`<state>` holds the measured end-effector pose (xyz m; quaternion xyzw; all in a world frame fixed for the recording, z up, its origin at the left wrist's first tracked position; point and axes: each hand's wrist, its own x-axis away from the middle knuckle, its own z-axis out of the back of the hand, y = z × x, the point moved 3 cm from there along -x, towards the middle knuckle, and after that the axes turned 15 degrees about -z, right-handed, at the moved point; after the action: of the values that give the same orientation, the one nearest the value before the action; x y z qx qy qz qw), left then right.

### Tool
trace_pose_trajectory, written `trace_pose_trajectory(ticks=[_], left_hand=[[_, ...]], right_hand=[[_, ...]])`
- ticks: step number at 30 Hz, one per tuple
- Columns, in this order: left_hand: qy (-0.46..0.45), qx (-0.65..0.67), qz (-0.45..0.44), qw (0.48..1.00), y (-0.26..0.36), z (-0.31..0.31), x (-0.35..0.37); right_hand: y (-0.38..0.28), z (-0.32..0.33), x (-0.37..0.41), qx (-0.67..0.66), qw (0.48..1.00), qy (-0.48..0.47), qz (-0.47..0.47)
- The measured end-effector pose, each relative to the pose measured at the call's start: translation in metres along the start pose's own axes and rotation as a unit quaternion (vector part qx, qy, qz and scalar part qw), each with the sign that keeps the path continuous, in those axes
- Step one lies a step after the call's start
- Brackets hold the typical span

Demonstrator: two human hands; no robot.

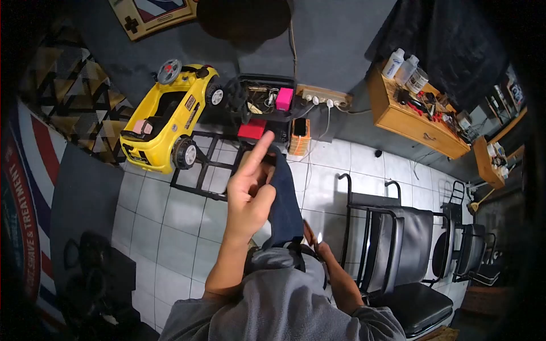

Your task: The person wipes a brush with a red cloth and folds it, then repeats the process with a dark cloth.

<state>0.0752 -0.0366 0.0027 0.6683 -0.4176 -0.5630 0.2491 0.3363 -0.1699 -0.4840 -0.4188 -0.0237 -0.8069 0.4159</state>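
My left hand [253,190] is raised in front of my body, over my dark-clothed leg [286,199]. Its index finger points up and the thumb stands apart from it, while the other fingers curl partly inward. I see nothing held in it. Down by my right hip is my right hand [323,250], small in view and with its fingers mostly hidden. A bright white spot and a narrow brown shape show beside it, too small to identify.
A yellow toy car [170,116] stands on a black metal frame [213,170] ahead left. Beside it are a red box [252,129], a pink box [284,99] and a power strip [324,98]. On the right are a black chair [398,250] and a wooden drawer shelf [418,126] with bottles.
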Motion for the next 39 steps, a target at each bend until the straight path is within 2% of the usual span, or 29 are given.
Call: trace_pose_trajectory(ticks=[2, 3, 4, 5, 6, 7, 9, 11, 12, 13, 14, 16, 17, 19, 21, 23, 24, 28, 30, 31, 32, 33, 34, 35, 37, 39], left_hand=[[-0.027, -0.011, 0.018, 0.999, -0.008, -0.006, 0.004], [-0.04, -0.006, 0.041, 0.998, -0.011, -0.01, 0.007], [-0.034, -0.007, 0.036, 0.999, -0.013, -0.018, 0.007], [-0.055, -0.008, 0.029, 0.998, -0.02, -0.019, 0.01], [-0.069, -0.022, 0.034, 0.997, -0.021, -0.022, 0.011], [-0.083, -0.036, 0.041, 0.995, -0.022, -0.026, 0.012], [-0.095, -0.009, 0.064, 0.993, -0.025, -0.034, 0.017], [-0.119, 0.02, 0.035, 0.992, -0.028, -0.042, 0.019], [-0.121, 0.016, 0.07, 0.99, -0.025, -0.045, 0.02], [-0.11, 0.011, 0.02, 0.994, -0.024, -0.048, 0.019], [-0.104, 0.029, 0.031, 0.994, -0.023, -0.047, 0.018], [-0.082, 0.059, 0.026, 0.995, -0.018, -0.045, 0.015], [-0.06, 0.065, -0.011, 0.996, -0.01, -0.044, 0.01], [-0.064, 0.086, -0.034, 0.994, 0.003, -0.033, 0.004], [-0.033, 0.084, -0.041, 0.995, 0.014, -0.02, 0.002], [0.012, 0.06, -0.059, 0.996, 0.013, -0.008, 0.001], [0.035, 0.074, -0.024, 0.996, 0.007, -0.003, 0.003], [0.025, 0.101, 0.01, 0.994, 0.0, 0.0, 0.008], [-0.004, 0.068, 0.023, 0.997, 0.003, -0.004, 0.005], [-0.014, 0.071, 0.029, 0.997, 0.003, -0.005, 0.004], [-0.023, 0.074, 0.036, 0.996, 0.003, -0.006, 0.005], [-0.032, 0.078, 0.045, 0.995, 0.002, -0.009, 0.006], [-0.034, 0.077, 0.049, 0.995, -0.003, -0.011, 0.007], [-0.049, 0.083, 0.053, 0.994, -0.007, -0.015, 0.009], [-0.077, 0.09, 0.062, 0.991, -0.015, -0.021, 0.012], [-0.095, 0.089, 0.07, 0.989, -0.02, -0.027, 0.016]], right_hand=[[-0.027, 0.027, 0.015, -0.218, 0.963, -0.094, -0.125], [-0.057, 0.049, 0.036, -0.39, 0.907, -0.133, -0.087], [-0.079, 0.072, 0.051, -0.469, 0.863, -0.18, -0.045], [-0.123, 0.106, 0.092, -0.545, 0.83, -0.117, -0.01], [-0.143, 0.122, 0.11, -0.597, 0.771, -0.218, 0.048], [-0.161, 0.142, 0.133, -0.632, 0.723, -0.274, 0.057], [-0.194, 0.174, 0.177, -0.64, 0.655, -0.356, 0.186], [-0.219, 0.189, 0.212, -0.599, 0.729, -0.291, 0.16], [-0.212, 0.176, 0.196, -0.53, 0.769, -0.286, 0.215], [-0.226, 0.168, 0.191, -0.539, 0.782, -0.183, 0.254], [-0.239, 0.16, 0.187, -0.538, 0.792, -0.071, 0.28], [-0.219, 0.122, 0.132, -0.363, 0.831, -0.06, 0.416], [-0.209, 0.103, 0.106, -0.285, 0.826, -0.048, 0.484], [-0.17, 0.049, 0.047, -0.155, 0.894, -0.027, 0.419], [-0.108, -0.005, -0.006, -0.002, 0.964, -0.044, 0.263], [-0.06, -0.027, -0.023, 0.091, 0.986, -0.083, 0.113], [-0.046, -0.028, -0.019, 0.116, 0.987, -0.095, 0.055], [-0.017, -0.018, -0.013, 0.124, 0.986, -0.088, -0.072], [-0.012, -0.012, -0.017, 0.052, 0.991, -0.079, -0.097], [-0.014, -0.009, -0.021, -0.04, 0.99, -0.09, -0.104], [-0.022, 0.001, -0.017, -0.185, 0.967, -0.13, -0.119], [-0.043, 0.016, 0.002, -0.41, 0.869, -0.233, -0.148], [-0.09, 0.061, 0.055, -0.495, 0.834, -0.224, -0.097], [-0.116, 0.081, 0.079, -0.573, 0.78, -0.244, -0.062], [-0.153, 0.118, 0.113, -0.633, 0.685, -0.354, 0.059], [-0.193, 0.158, 0.165, -0.664, 0.63, -0.383, 0.128]])
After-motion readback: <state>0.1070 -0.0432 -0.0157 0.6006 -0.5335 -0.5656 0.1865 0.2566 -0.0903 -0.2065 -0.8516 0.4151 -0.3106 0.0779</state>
